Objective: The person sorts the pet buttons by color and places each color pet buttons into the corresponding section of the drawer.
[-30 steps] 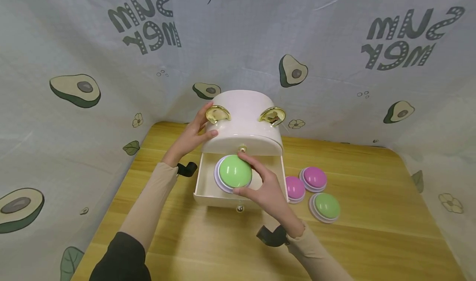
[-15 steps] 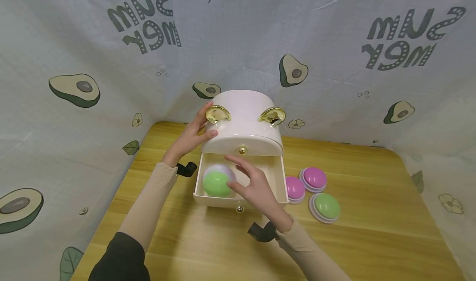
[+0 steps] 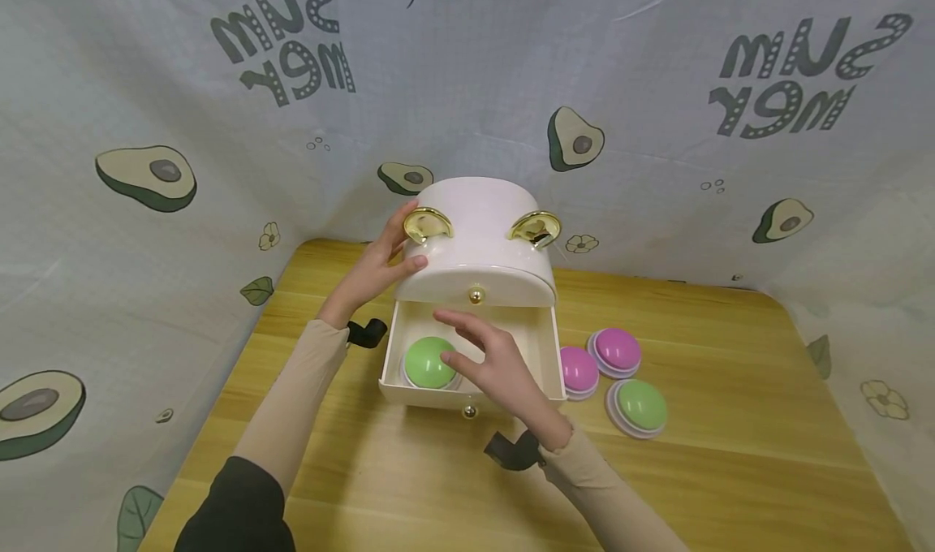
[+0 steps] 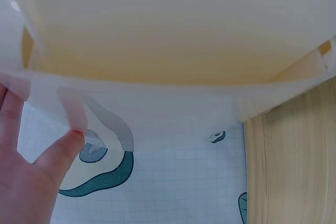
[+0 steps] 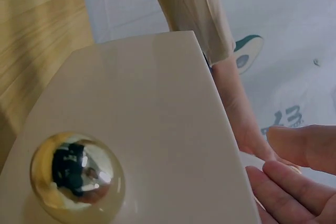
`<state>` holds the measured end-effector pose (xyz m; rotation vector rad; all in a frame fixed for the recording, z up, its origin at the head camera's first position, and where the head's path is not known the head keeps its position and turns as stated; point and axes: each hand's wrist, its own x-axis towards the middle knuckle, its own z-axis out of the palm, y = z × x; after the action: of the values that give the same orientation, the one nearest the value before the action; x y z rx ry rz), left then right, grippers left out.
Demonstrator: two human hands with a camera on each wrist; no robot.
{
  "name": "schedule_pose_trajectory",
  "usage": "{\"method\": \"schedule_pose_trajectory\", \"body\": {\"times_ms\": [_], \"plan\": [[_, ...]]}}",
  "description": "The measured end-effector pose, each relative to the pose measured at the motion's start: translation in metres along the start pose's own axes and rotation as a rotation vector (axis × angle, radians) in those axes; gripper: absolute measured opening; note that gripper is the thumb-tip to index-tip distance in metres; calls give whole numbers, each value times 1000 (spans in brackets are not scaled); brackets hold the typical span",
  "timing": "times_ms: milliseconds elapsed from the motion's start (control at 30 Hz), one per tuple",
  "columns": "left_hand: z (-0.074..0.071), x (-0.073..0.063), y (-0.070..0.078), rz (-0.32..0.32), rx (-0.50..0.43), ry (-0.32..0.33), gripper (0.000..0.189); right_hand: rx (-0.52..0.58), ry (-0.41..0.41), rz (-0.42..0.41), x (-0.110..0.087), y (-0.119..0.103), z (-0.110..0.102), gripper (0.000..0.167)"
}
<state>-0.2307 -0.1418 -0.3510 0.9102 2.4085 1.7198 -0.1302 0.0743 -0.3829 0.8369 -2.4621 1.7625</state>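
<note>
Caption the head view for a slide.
Left hand on a white cabinet, right hand at its open drawer, green dome inside.

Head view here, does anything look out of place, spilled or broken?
Nothing looks spilled or broken. The one oddity is on the backdrop cloth: its "Summer" lettering reads backwards, as if mirrored. The open drawer and the green-domed piece inside it look in order.

Soft light; right wrist view dimmer; glare on gold knob [image 5: 77, 178].
</note>
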Motion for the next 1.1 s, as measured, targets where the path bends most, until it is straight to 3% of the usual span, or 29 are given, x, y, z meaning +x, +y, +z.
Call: {"method": "schedule_pose_trajectory", "body": {"times_ms": [167, 333, 967, 1100], "plan": [[0, 0, 1, -11, 0, 1, 76, 39, -23, 22, 0, 1, -2, 45], [0, 0, 1, -19, 6, 7, 76, 100, 5, 25, -5, 0, -12, 42], [2, 0, 2, -29, -5, 11, 76, 301, 310, -137, -51, -4, -90, 42], [2, 0, 1, -28, -11, 7, 75, 281, 375, -104, -65, -2, -104, 43]]}}
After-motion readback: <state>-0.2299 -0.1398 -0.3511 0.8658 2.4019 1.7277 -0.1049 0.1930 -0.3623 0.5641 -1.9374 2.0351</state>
